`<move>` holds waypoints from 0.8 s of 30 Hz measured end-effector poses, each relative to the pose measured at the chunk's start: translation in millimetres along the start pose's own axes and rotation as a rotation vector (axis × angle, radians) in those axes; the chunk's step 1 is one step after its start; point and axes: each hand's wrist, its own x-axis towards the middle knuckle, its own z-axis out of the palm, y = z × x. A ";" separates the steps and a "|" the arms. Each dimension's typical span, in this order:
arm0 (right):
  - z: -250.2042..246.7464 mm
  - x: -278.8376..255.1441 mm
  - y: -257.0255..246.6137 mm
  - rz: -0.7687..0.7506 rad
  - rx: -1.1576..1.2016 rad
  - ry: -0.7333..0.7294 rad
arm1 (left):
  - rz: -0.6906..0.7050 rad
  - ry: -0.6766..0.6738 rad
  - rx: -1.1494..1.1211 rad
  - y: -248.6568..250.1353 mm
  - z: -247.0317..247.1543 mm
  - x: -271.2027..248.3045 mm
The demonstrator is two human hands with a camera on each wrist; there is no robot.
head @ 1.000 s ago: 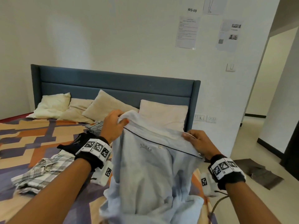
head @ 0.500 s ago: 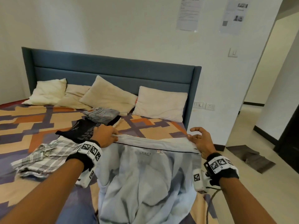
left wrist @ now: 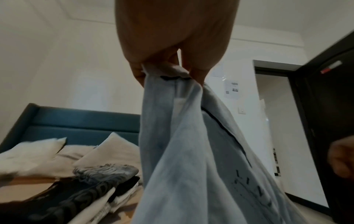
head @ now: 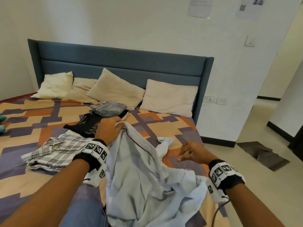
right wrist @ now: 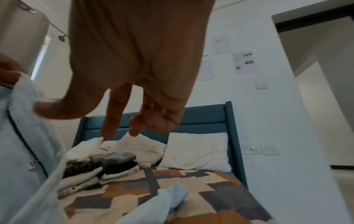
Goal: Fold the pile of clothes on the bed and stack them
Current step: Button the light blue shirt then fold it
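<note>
A light blue shirt [head: 141, 174] with dark piping hangs from my left hand [head: 109, 130], which pinches its top edge above the bed; the rest is crumpled on the bedspread [head: 172, 125]. The same pinch shows in the left wrist view, fingers [left wrist: 197, 71] curled on the light blue shirt [left wrist: 191, 151]. My right hand [head: 188, 150] hovers to the right of the shirt, fingers relaxed and empty, as the right wrist view also shows [right wrist: 122, 115]. A plaid shirt [head: 54, 151], a black garment [head: 85, 126] and folded grey jeans [head: 108, 108] lie beyond.
Several cream pillows [head: 168, 97] lean on the blue headboard [head: 121, 63]. The bed's right edge drops to a tiled floor with a dark mat [head: 260, 153]. A doorway [head: 278, 89] opens at the right.
My right hand has let go of the shirt's top edge, which has dropped on that side. My left hand still holds its corner, raised and shifted toward the middle.
</note>
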 end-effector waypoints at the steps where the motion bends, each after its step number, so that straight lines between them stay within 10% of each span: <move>1: 5.3 4.5 -2.9 0.004 -0.014 0.044 | 0.064 0.011 -0.011 5.3 0.1 -0.7; 13: 79.7 54.5 -49.5 0.100 -0.119 0.207 | 0.283 0.226 0.105 32.3 -30.5 -5.9; 20: 22.0 45.9 -42.3 0.271 0.099 0.653 | 0.001 -0.018 0.245 46.9 -7.8 -38.2; 24: 6.7 28.8 -56.5 0.161 0.386 0.379 | -0.309 -0.170 -0.184 76.0 24.1 -49.6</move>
